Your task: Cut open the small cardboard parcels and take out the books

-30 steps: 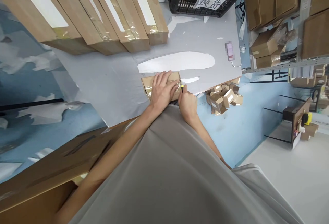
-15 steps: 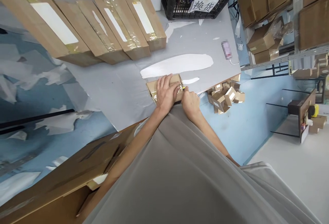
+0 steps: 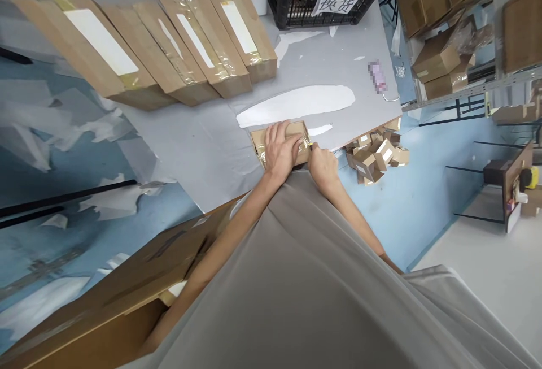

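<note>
A small cardboard box [image 3: 299, 128] with shiny clear tape lies at the near edge of the grey table. My left hand [image 3: 279, 151] rests flat on top of it, fingers stretched towards its far edge and thumb apart. My right hand [image 3: 323, 168] is closed in a fist at the box's right end. From that fist pokes a small yellow tool [image 3: 311, 144], touching or very near the taped edge; most of it is hidden, so its kind is unclear. A long white torn patch [image 3: 296, 104] shows just beyond the box.
Several taped cardboard boxes [image 3: 203, 47] stand in a row at the back left. A black crate [image 3: 296, 13] of books is at the back. Small opened cartons [image 3: 376, 154] lie piled right of the table. A large open carton [image 3: 139, 278] stands below my left arm.
The whole view has shifted slightly, so the box and both hands appear a little further right. My hands keep the same hold; the right fist stays at the box's right end.
</note>
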Action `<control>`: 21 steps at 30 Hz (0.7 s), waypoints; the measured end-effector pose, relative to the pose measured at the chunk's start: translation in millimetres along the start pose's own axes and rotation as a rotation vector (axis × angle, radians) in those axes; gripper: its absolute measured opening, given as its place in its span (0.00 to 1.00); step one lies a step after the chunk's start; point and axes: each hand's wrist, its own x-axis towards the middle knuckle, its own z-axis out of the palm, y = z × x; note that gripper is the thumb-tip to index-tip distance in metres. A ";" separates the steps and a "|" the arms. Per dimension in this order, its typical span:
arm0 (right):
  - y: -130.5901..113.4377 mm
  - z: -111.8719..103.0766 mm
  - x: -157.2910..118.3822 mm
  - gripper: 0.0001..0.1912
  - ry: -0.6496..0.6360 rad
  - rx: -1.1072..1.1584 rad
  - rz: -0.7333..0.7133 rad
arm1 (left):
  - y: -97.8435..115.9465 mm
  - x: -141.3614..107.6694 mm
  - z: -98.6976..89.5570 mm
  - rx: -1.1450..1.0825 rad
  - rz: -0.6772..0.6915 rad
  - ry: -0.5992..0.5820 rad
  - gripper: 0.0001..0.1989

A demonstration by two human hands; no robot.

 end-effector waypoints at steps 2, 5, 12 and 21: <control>3.7 2.6 -2.9 0.21 -0.035 0.005 0.015 | -0.8 0.0 0.2 0.010 0.019 0.019 0.15; 8.8 7.8 -7.3 0.20 -0.083 0.008 0.038 | -2.5 -0.6 0.3 0.008 0.035 0.031 0.14; 25.6 11.3 -23.0 0.21 -0.066 0.086 -0.004 | -12.5 -2.1 -0.4 -0.033 0.051 0.051 0.14; 65.7 78.9 88.9 0.16 0.081 0.839 0.043 | -50.0 -21.0 -42.3 0.021 0.055 0.199 0.25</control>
